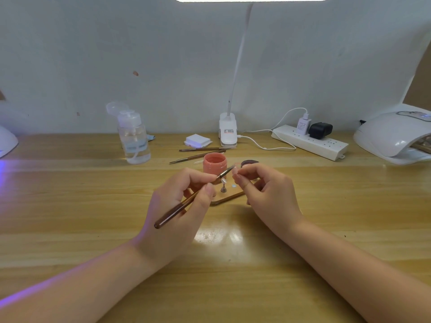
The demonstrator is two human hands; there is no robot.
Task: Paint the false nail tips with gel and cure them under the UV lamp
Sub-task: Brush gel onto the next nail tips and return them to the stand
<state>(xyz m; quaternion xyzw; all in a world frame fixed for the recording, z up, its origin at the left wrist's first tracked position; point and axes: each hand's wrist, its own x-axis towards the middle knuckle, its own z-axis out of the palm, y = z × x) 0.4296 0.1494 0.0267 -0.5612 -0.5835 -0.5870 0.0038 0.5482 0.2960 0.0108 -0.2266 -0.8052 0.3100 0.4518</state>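
Observation:
My left hand (179,206) grips a brown-handled gel brush (173,212), its tip pointing up and right toward a pale false nail tip (236,167). My right hand (268,194) pinches that nail tip between thumb and fingers. Behind the hands stands an open pink gel pot (214,162) with its dark lid (249,162) beside it. Below the fingers lies a wooden nail stand (227,198) with a small metal holder (224,188). A white UV lamp (394,136) sits at the far right.
A clear pump bottle (134,138) stands back left. Two spare brushes (198,153), white pads (197,140), a clip desk lamp (228,132) and a power strip (310,142) with plugs line the back. A second white device (7,142) glows violet at the left edge.

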